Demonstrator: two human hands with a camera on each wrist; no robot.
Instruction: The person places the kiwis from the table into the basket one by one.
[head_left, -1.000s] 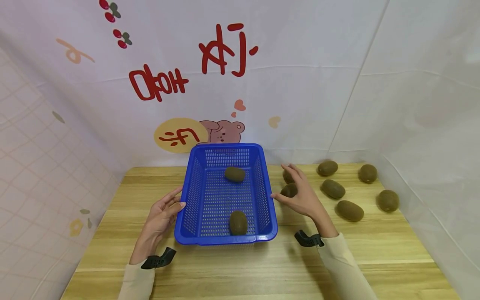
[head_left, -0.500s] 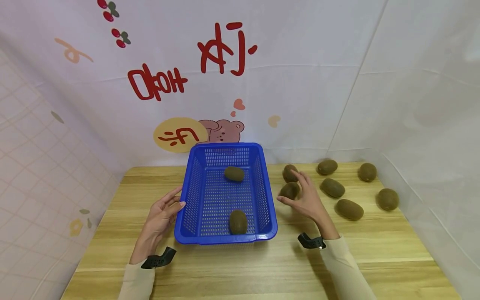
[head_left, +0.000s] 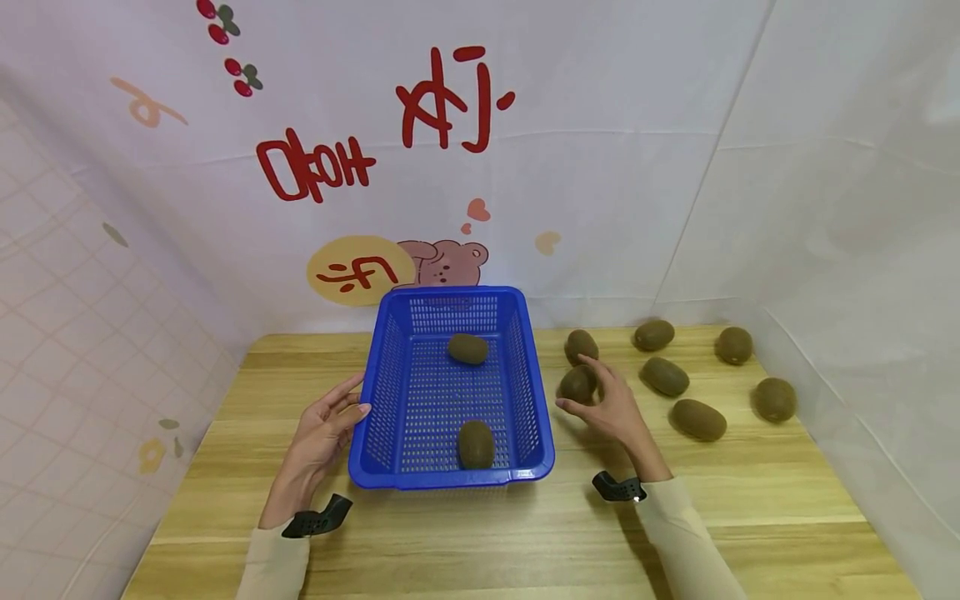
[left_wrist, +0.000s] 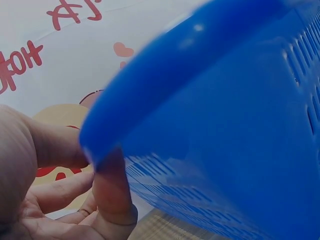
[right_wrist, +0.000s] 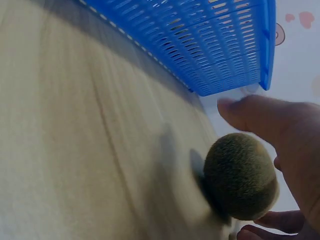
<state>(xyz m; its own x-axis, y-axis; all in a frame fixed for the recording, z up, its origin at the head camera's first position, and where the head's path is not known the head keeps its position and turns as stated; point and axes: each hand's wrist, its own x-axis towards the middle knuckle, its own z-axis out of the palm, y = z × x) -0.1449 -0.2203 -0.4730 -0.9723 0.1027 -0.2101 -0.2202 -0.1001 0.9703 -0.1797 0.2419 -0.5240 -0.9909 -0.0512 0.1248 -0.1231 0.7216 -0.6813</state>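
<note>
My left hand (head_left: 324,432) pinches the left rim of a blue plastic basket (head_left: 452,481). In the left wrist view, the thumb and a finger (left_wrist: 114,192) meet at the rim. Two brown kiwis lie inside, one toward the back (head_left: 468,349) and one near the front (head_left: 476,445). To the right of the basket, my right hand (head_left: 611,407) spreads its thumb and fingers around a kiwi (head_left: 577,385) on the table. The right wrist view shows a gap between the thumb (right_wrist: 255,116) and this kiwi (right_wrist: 240,175); the fingertips' contact is partly hidden.
Another kiwi (head_left: 581,347) sits just behind the one at my right hand. Several more, such as this long kiwi (head_left: 698,419), are scattered over the right of the wooden table (head_left: 465,542). A white printed curtain (head_left: 600,167) hangs behind.
My right hand has moved from beside the basket's right rim slightly rightward and down around the nearer kiwi, its fingers drawing in. The left hand and basket have stayed put.
</note>
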